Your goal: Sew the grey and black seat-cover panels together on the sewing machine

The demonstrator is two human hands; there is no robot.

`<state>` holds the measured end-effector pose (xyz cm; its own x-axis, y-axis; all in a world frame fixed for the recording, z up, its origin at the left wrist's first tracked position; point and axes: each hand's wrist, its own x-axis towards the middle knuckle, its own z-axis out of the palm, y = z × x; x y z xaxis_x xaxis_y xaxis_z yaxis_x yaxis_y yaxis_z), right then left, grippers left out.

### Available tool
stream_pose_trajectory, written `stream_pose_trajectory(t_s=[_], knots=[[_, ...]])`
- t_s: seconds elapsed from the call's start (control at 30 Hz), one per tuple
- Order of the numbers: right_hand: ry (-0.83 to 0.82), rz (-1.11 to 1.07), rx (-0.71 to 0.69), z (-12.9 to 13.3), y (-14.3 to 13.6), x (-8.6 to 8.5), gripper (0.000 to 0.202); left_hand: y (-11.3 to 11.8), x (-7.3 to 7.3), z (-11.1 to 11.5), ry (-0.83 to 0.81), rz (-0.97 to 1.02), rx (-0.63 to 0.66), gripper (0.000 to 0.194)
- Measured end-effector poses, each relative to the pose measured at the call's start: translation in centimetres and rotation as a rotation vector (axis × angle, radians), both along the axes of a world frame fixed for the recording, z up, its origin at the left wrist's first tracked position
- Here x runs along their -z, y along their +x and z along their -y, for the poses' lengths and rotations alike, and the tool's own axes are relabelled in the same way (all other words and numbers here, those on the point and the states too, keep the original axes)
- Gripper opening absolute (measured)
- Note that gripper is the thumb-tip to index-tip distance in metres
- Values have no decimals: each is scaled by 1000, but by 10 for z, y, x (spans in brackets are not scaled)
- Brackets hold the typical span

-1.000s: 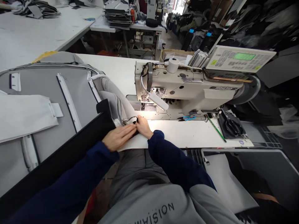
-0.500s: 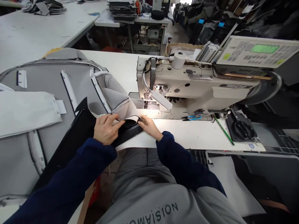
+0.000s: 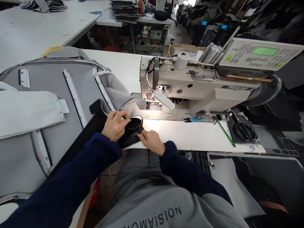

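A large grey seat cover [image 3: 78, 82] with white strips sewn on it lies inside up to the left of the sewing machine [image 3: 180, 85]. Along its near edge runs a black panel [image 3: 80, 139], folded into a loop at its right end. My left hand [image 3: 114, 126] is closed on the upper edge of that fold, thumb and fingers pinching the material. Lower and to the right, my right hand [image 3: 152, 141] pinches the black edge at the fold's right end. Both hands stay in front of the needle area, apart from it.
Blue-handled thread snips [image 3: 196, 119] lie on the machine bed. A green pencil-like stick [image 3: 224, 131] and black scissors [image 3: 244, 130] are at the right. A control panel [image 3: 261, 53] stands above the machine, and a grey bin [image 3: 275, 171] sits below right.
My right hand has moved down, drawing the black edge toward me. My left hand has shifted slightly right and up, and the fold has opened into a rounder loop.
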<state>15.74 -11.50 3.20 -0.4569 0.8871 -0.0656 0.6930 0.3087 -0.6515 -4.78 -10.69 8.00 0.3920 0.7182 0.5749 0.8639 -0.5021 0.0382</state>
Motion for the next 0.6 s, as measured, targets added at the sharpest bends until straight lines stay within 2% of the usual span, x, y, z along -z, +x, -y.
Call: stream_pose_trajectory(t_s=[0.1, 0.2, 0.27, 0.33, 0.43, 0.5, 0.6], knots=[[-31, -94, -27, 1, -17, 2, 32, 3, -13, -6, 4, -41, 83, 26], [-219, -290, -45, -7, -48, 1, 24, 7, -25, -9, -34, -65, 129, 26], [-329, -348, -70, -12, -67, 1, 15, 8, -29, -11, -59, -85, 135, 27], [-289, -319, -101, -11, -76, 0, 15, 6, -29, -12, -61, -118, 124, 27], [-91, -217, -174, 2, -57, 3, 33, -2, -26, -12, -54, -169, 103, 27], [-8, -190, -175, 9, -30, 6, 31, -7, -24, -11, -66, -160, 117, 27], [96, -225, 15, 4, 6, 9, 27, -10, -27, -12, -65, -79, 152, 28]])
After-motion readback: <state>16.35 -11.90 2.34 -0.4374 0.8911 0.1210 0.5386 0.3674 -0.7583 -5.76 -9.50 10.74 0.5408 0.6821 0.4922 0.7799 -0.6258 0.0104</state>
